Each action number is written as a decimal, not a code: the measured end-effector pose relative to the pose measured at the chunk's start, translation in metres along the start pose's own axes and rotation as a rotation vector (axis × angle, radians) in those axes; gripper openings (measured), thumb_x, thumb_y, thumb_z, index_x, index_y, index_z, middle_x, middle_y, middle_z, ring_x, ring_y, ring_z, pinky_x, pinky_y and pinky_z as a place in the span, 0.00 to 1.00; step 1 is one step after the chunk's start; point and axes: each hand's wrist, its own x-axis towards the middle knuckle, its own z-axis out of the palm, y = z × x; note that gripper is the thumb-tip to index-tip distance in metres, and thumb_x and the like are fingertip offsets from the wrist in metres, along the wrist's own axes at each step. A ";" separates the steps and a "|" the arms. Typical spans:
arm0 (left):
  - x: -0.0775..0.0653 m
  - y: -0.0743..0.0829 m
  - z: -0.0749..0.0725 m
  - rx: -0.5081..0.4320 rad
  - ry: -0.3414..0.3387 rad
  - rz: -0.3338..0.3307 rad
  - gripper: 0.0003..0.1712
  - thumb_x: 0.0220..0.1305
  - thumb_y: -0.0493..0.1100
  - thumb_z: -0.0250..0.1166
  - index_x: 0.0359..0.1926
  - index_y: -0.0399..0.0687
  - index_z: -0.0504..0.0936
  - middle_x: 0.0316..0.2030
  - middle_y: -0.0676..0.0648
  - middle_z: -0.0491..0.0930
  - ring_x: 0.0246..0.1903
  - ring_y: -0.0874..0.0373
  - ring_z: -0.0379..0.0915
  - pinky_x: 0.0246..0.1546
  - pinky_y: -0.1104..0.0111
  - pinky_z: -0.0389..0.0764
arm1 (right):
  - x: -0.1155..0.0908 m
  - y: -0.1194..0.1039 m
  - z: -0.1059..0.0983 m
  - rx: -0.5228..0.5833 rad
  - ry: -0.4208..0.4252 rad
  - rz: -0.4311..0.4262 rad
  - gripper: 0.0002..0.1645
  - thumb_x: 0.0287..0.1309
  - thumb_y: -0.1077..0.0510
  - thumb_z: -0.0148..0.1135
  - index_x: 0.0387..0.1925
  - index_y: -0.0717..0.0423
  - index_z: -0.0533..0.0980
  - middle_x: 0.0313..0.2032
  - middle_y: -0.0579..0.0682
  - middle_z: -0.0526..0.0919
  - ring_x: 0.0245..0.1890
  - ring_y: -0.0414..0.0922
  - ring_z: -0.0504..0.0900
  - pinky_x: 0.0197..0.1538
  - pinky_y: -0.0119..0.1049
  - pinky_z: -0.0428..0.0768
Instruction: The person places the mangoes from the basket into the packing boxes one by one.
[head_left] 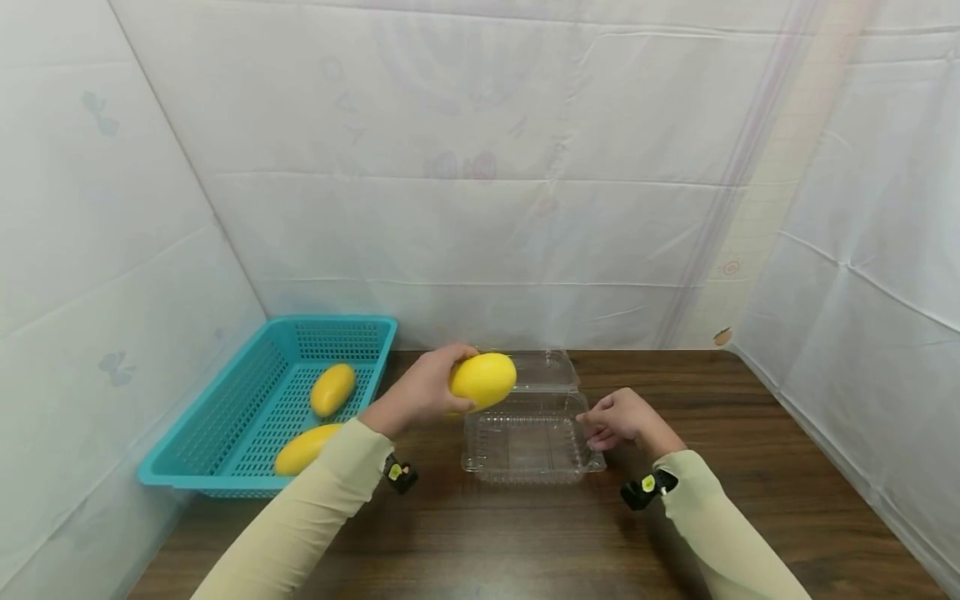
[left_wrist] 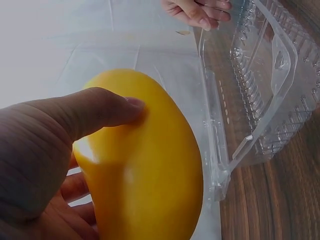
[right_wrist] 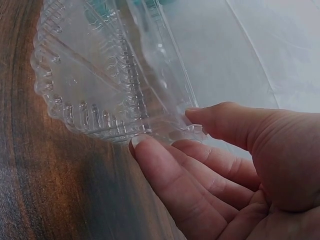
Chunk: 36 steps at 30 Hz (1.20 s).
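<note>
My left hand [head_left: 435, 385] grips a yellow mango [head_left: 485, 379] and holds it up above the back left part of a clear plastic clamshell container [head_left: 525, 477]. In the left wrist view the thumb [left_wrist: 107, 111] lies across the mango [left_wrist: 150, 170], with the other fingers partly hidden behind it. The container stands with its lid [head_left: 551, 371] folded back toward the wall. At its right side my right hand [head_left: 617, 421] holds the rim; in the right wrist view thumb and fingers pinch the container's corner [right_wrist: 192, 131].
To the left stands a turquoise perforated basket [head_left: 217, 400]. Inside it lie a mango [head_left: 333, 390] and another mango [head_left: 306, 450], partly covered by the left sleeve. White sheeting [head_left: 480, 233] walls off the back and sides of the brown wooden table [head_left: 480, 550].
</note>
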 end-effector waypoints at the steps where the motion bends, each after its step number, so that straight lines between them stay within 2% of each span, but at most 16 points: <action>1: 0.001 0.000 0.001 0.000 -0.001 -0.002 0.41 0.51 0.41 0.80 0.66 0.49 0.74 0.59 0.47 0.80 0.53 0.52 0.77 0.56 0.53 0.81 | 0.000 0.000 0.000 -0.002 0.001 -0.002 0.15 0.64 0.58 0.70 0.39 0.71 0.84 0.30 0.57 0.89 0.25 0.44 0.88 0.33 0.40 0.88; 15: 0.012 0.006 0.015 0.012 -0.026 0.034 0.40 0.50 0.42 0.81 0.65 0.49 0.75 0.58 0.48 0.80 0.52 0.54 0.77 0.56 0.54 0.81 | 0.003 0.001 0.000 -0.018 0.011 -0.012 0.13 0.65 0.60 0.68 0.37 0.70 0.85 0.29 0.56 0.88 0.24 0.42 0.88 0.32 0.39 0.88; 36: 0.027 0.015 0.034 0.015 -0.081 0.054 0.42 0.52 0.42 0.80 0.68 0.46 0.73 0.61 0.47 0.79 0.55 0.53 0.77 0.58 0.55 0.80 | 0.002 -0.001 -0.001 -0.010 0.011 -0.002 0.14 0.64 0.60 0.69 0.38 0.71 0.85 0.28 0.56 0.88 0.23 0.43 0.87 0.32 0.40 0.88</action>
